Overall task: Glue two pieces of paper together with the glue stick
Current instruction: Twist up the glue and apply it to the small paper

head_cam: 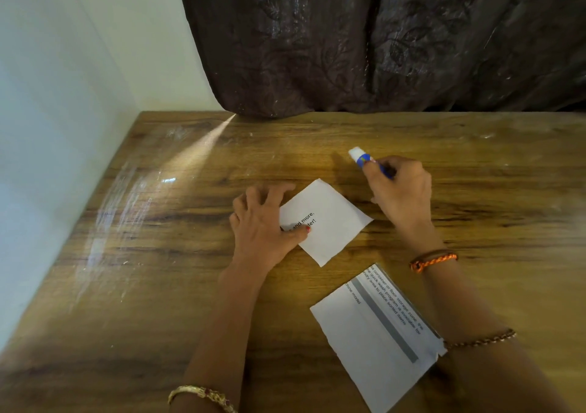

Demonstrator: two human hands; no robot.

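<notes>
A small white paper [329, 222] with a few printed words lies in the middle of the wooden table [158, 254]. My left hand [266, 222] presses its left corner down with thumb and spread fingers. My right hand [399, 190] grips a blue glue stick [364, 160] just beyond the paper's far right edge, its white end pointing up and left, off the paper. A larger printed paper [377, 333] with a grey stripe lies nearer me, partly under my right forearm.
A white wall [57, 127] runs along the table's left edge. A dark patterned curtain [380, 41] hangs behind the far edge. Bare wood shows to the left and far right of the papers.
</notes>
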